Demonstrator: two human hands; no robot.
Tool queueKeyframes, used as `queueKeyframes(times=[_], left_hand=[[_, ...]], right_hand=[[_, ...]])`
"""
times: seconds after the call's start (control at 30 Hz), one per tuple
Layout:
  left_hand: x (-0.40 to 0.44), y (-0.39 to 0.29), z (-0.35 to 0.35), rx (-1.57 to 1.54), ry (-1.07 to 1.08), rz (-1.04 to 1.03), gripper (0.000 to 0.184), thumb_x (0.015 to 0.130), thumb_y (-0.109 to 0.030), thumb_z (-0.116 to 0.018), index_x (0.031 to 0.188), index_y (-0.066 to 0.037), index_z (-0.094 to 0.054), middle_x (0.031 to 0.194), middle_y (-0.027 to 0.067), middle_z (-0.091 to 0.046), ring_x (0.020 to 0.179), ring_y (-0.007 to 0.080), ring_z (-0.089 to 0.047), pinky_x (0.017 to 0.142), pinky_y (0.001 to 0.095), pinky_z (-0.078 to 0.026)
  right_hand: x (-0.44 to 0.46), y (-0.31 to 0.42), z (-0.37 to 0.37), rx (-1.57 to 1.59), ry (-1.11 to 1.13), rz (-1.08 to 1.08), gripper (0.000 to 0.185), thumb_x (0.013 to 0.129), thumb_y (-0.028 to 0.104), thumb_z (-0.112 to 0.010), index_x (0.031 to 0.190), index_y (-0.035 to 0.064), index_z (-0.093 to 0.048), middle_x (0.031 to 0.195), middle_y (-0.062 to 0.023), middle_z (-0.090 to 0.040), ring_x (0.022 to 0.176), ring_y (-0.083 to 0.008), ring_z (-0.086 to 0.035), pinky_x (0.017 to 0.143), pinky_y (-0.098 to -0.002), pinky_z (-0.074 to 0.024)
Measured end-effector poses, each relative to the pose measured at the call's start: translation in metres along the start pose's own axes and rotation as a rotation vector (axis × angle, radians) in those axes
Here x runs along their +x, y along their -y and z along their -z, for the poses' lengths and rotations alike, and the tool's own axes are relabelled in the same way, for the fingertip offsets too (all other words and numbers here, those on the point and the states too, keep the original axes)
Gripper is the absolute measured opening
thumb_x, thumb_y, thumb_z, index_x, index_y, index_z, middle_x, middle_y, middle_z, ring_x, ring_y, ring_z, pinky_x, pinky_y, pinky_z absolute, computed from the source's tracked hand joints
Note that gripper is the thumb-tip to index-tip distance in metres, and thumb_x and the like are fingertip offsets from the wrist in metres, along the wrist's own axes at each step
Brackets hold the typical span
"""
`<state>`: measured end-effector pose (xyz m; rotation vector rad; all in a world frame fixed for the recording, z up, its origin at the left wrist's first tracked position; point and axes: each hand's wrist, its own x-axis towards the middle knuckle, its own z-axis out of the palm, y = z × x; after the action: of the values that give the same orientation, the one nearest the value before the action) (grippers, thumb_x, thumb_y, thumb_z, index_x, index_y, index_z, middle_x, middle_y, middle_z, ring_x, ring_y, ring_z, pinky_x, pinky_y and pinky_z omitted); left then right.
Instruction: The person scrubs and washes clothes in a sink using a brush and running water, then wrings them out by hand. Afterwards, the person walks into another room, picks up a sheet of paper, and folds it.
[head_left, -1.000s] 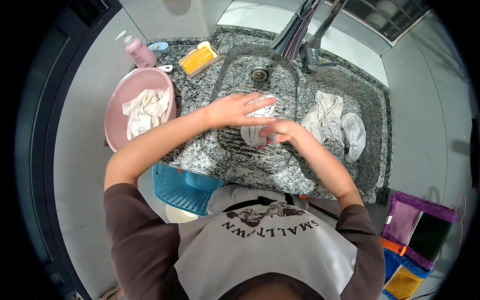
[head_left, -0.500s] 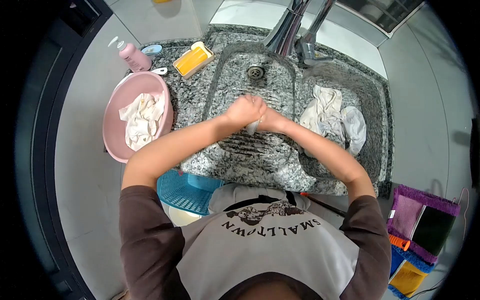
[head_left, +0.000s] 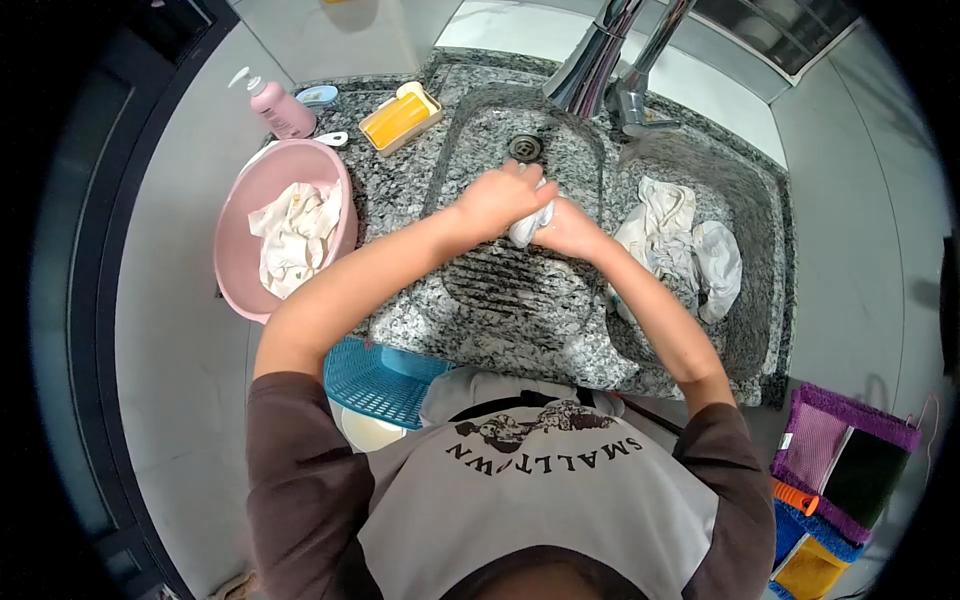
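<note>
Over the ridged left basin (head_left: 470,130) of the stone sink, both hands are closed around a bunched white cloth (head_left: 529,229). My left hand (head_left: 503,199) grips it from the left and above, fingers curled over the top. Pressed close beside it, my right hand (head_left: 570,229) grips the cloth from the right; its fingers are partly hidden. A fold of the cloth shows between and below the hands. More wet white cloths (head_left: 662,225) lie heaped in the right basin (head_left: 755,190), near my right forearm.
A pink tub (head_left: 232,230) with white cloth (head_left: 295,232) stands left, near a pink pump bottle (head_left: 281,110), a brush (head_left: 335,139) and a soap dish (head_left: 400,120). The metal faucet (head_left: 590,62) overhangs the back. A blue basket (head_left: 385,382) sits below the counter.
The two hands have shifted and turned around the cloth, and more of it now shows between them. The whole view has moved slightly.
</note>
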<state>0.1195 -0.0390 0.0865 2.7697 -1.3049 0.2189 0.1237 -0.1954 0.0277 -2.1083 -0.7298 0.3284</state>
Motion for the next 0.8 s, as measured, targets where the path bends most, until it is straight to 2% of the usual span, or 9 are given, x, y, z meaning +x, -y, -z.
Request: queueKeyframes(times=[0.23, 0.3, 0.33, 0.43, 0.47, 0.5, 0.6, 0.7, 0.8], left_hand=[[0.013, 0.012, 0.004, 0.219, -0.116, 0.033, 0.028, 0.066, -0.011, -0.057, 0.094, -0.009, -0.049, 0.086, 0.0089, -0.050, 0.074, 0.0262, -0.055, 0.051, 0.0312, -0.052], [0.013, 0.011, 0.002, 0.306, -0.100, 0.039, 0.027, 0.066, -0.012, -0.057, 0.092, -0.010, -0.050, 0.085, 0.0081, -0.051, 0.075, 0.0258, -0.055, 0.052, 0.0316, -0.052], [0.014, 0.013, 0.000, 0.319, -0.092, 0.045, 0.026, 0.066, -0.012, -0.058, 0.090, -0.009, -0.051, 0.084, 0.0078, -0.051, 0.075, 0.0259, -0.056, 0.051, 0.0314, -0.052], [0.013, 0.012, -0.005, 0.360, 0.000, 0.071, 0.024, 0.065, -0.012, -0.060, 0.087, -0.007, -0.052, 0.084, 0.0078, -0.051, 0.074, 0.0265, -0.056, 0.050, 0.0313, -0.051], [0.010, 0.010, -0.006, 0.289, 0.095, 0.122, 0.031, 0.060, -0.011, -0.065, 0.089, -0.005, -0.054, 0.085, 0.0097, -0.056, 0.076, 0.0278, -0.059, 0.055, 0.0343, -0.051], [0.012, 0.012, -0.008, 0.290, 0.095, 0.122, 0.031, 0.060, -0.011, -0.065, 0.089, -0.005, -0.054, 0.085, 0.0097, -0.056, 0.076, 0.0278, -0.059, 0.055, 0.0343, -0.051], [0.025, 0.026, -0.020, -0.012, 0.783, 0.123, 0.041, 0.049, -0.009, -0.069, 0.089, -0.007, -0.061, 0.085, 0.0144, -0.063, 0.079, 0.0253, -0.062, 0.064, 0.0373, -0.050], [0.034, 0.035, -0.036, -0.027, 1.103, 0.112, 0.039, 0.046, -0.005, -0.068, 0.084, -0.007, -0.062, 0.082, 0.0136, -0.063, 0.074, 0.0259, -0.062, 0.060, 0.0360, -0.050], [0.030, 0.036, -0.026, -0.213, 1.061, 0.232, 0.042, 0.043, -0.002, -0.067, 0.085, -0.006, -0.060, 0.078, 0.0130, -0.063, 0.069, 0.0261, -0.062, 0.057, 0.0345, -0.050]], right_hand=[[-0.004, 0.024, 0.027, 0.714, 0.088, -0.135, 0.059, 0.071, 0.024, -0.063, 0.120, 0.0016, -0.041, 0.118, -0.0095, -0.049, 0.104, -0.0191, -0.049, 0.087, -0.0289, -0.0391], [-0.005, 0.049, 0.029, 0.926, 0.042, -0.459, 0.065, 0.072, 0.021, -0.063, 0.125, 0.0011, -0.032, 0.123, -0.0090, -0.042, 0.108, -0.0174, -0.044, 0.091, -0.0276, -0.0354], [0.006, 0.036, 0.017, 0.798, 0.044, -0.208, 0.058, 0.071, 0.018, -0.065, 0.119, 0.0006, -0.039, 0.114, -0.0089, -0.049, 0.102, -0.0160, -0.048, 0.086, -0.0276, -0.0389], [0.016, 0.019, -0.003, 0.641, 0.076, -0.153, 0.057, 0.064, 0.016, -0.069, 0.114, 0.0024, -0.045, 0.101, -0.0060, -0.056, 0.091, -0.0149, -0.053, 0.078, -0.0285, -0.0430], [0.016, 0.016, -0.008, 0.531, 0.016, -0.206, 0.041, 0.059, 0.012, -0.070, 0.096, 0.0016, -0.055, 0.086, -0.0052, -0.060, 0.077, -0.0133, -0.056, 0.067, -0.0281, -0.0456], [0.017, 0.006, -0.018, 0.531, 0.017, -0.204, 0.041, 0.059, 0.012, -0.070, 0.096, 0.0016, -0.055, 0.086, -0.0052, -0.060, 0.077, -0.0133, -0.056, 0.067, -0.0281, -0.0456], [0.018, -0.006, -0.037, 0.089, 0.032, -0.356, 0.032, 0.056, 0.023, -0.070, 0.079, 0.0029, -0.060, 0.075, -0.0084, -0.061, 0.069, -0.0163, -0.057, 0.066, -0.0283, -0.0459], [0.020, -0.002, -0.039, -0.022, 0.060, -0.343, 0.038, 0.055, 0.027, -0.069, 0.084, 0.0044, -0.060, 0.077, -0.0091, -0.061, 0.072, -0.0184, -0.058, 0.069, -0.0290, -0.0458], [0.022, -0.004, -0.035, 0.023, 0.131, -0.296, 0.041, 0.056, 0.026, -0.071, 0.088, 0.0036, -0.060, 0.081, -0.0086, -0.062, 0.075, -0.0188, -0.058, 0.071, -0.0294, -0.0455]])
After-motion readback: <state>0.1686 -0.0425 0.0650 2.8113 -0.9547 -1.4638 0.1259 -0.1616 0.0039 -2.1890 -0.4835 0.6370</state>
